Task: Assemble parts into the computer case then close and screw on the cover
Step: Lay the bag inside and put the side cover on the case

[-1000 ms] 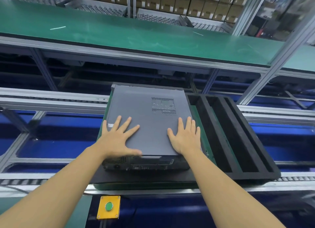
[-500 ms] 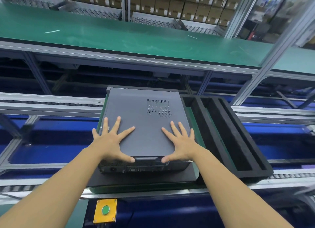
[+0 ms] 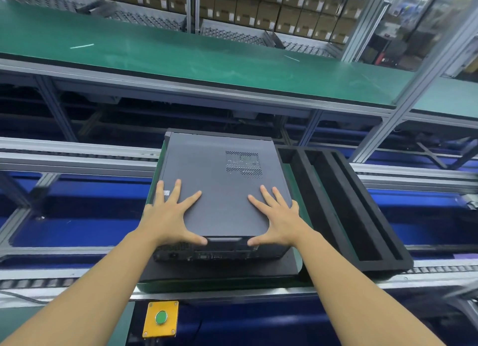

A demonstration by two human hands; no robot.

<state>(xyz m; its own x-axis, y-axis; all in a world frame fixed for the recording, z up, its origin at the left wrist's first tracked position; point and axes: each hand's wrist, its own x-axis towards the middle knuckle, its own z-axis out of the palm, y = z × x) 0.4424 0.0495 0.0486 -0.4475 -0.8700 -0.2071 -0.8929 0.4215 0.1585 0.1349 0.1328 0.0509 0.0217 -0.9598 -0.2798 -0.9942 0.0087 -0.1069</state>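
— Pressing the cover home, that's the step as I read it. I've got my left hand and right hand flat on its near corners, fingers spread wide and gripping nothing — just palms bearing down, thumbs hooked along the near edge.

— Where's the case sitting?

— The case lies on its side on a dark pad, which rests on a green pallet on the conveyor in front of me. Its rear panel, with the ports, faces me. A black foam tray lies just beside it on the right, touching or nearly so; its slots look empty.

— So how do I seat it well?

— I'd keep the push even on both sides and slide straight away from me, so the cover's lips catch along both long edges at once. If one hand leads, I'd expect the panel to skew and jam. I can't tell from here whether the near edge is flush with the rear panel yet — there's a dark lip between my thumbs that may be a gap or just a handle.

— And the screws?

— None in view, no driver either. I'd check the edge is flush before reaching for them.
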